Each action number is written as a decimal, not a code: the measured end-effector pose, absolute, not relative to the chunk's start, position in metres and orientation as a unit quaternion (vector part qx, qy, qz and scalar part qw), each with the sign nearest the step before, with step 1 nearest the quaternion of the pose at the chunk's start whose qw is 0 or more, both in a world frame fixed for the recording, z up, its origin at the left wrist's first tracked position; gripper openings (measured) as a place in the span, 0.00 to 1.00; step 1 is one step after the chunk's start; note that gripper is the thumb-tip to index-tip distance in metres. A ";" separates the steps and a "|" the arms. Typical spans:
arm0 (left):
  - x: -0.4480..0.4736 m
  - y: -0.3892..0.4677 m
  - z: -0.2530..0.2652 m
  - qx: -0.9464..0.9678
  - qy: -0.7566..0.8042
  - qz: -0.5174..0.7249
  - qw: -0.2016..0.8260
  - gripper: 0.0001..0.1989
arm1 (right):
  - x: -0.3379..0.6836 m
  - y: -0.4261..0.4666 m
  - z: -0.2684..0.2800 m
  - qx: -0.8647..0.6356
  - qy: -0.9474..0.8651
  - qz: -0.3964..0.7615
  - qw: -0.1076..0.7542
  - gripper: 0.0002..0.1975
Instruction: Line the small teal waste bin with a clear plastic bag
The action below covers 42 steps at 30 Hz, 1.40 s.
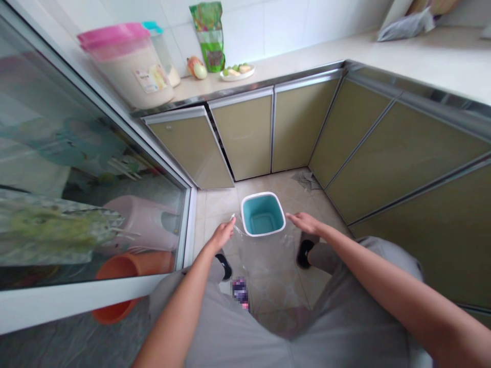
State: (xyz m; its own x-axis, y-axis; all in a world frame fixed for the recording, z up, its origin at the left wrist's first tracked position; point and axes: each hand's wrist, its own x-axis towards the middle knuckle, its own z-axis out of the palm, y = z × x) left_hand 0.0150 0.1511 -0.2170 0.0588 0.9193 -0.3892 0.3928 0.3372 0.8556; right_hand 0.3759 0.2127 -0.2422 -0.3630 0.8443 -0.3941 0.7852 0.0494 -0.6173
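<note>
A clear plastic bag [264, 255] is stretched between my two hands, low above the floor. My left hand [223, 235] pinches one side of its edge, left of the bin. On the other side, my right hand [305, 223] is closed on the bag's opposite edge, to the right of the bin. Between the hands, slightly beyond them, a teal bin [263, 214] with a white rim stands upright on the tiles. Its inside shows no contents. The bag hangs on the near side of the bin, and its see-through outline is faint.
Beige cabinets [241, 135] line the far and right sides; one door [192, 148] stands ajar. A glass sliding door [88, 153] is at left. A grey cloth [307, 180] lies on the floor. The counter holds a pink-lidded container [130, 66], a green pouch [209, 38] and a plate [237, 75].
</note>
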 end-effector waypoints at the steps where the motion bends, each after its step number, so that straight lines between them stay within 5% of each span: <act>1: 0.014 0.156 -0.192 0.514 0.608 0.280 0.536 0.36 | 0.376 0.222 -0.225 -0.562 -0.702 0.426 0.096 0.36; 7: -0.016 0.129 -0.003 0.610 0.435 0.413 0.519 0.41 | 0.374 0.220 -0.031 -0.316 -0.693 0.534 0.366 0.38; 11: -0.014 0.145 0.035 0.614 0.378 0.451 0.527 0.43 | 0.361 0.196 0.044 -0.219 -0.717 0.512 0.420 0.40; 20: 0.023 0.309 -0.128 0.490 0.491 0.391 0.605 0.41 | 0.322 0.335 -0.109 -0.440 -0.590 0.614 0.284 0.40; 30: 0.009 0.278 -0.110 0.515 0.477 0.502 0.505 0.37 | 0.333 0.296 -0.117 -0.448 -0.695 0.487 0.281 0.38; 33: 0.003 0.235 -0.157 0.544 0.536 0.446 0.468 0.18 | 0.337 0.259 -0.163 -0.471 -0.787 0.374 0.138 0.30; 37: -0.017 0.192 -0.240 0.591 0.640 0.248 0.425 0.10 | 0.334 0.226 -0.236 -0.478 -0.830 0.246 -0.149 0.14; 42: -0.037 0.187 -0.293 0.625 0.671 0.161 0.365 0.15 | 0.320 0.219 -0.286 -0.460 -0.839 0.228 -0.181 0.20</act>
State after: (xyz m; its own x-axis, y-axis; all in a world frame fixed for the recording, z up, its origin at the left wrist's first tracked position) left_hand -0.0370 0.1873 -0.2935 0.0479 0.9562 -0.2887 0.7209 0.1670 0.6726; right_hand 0.3196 0.2191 -0.2858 -0.5112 0.6891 -0.5137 0.8542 0.4733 -0.2151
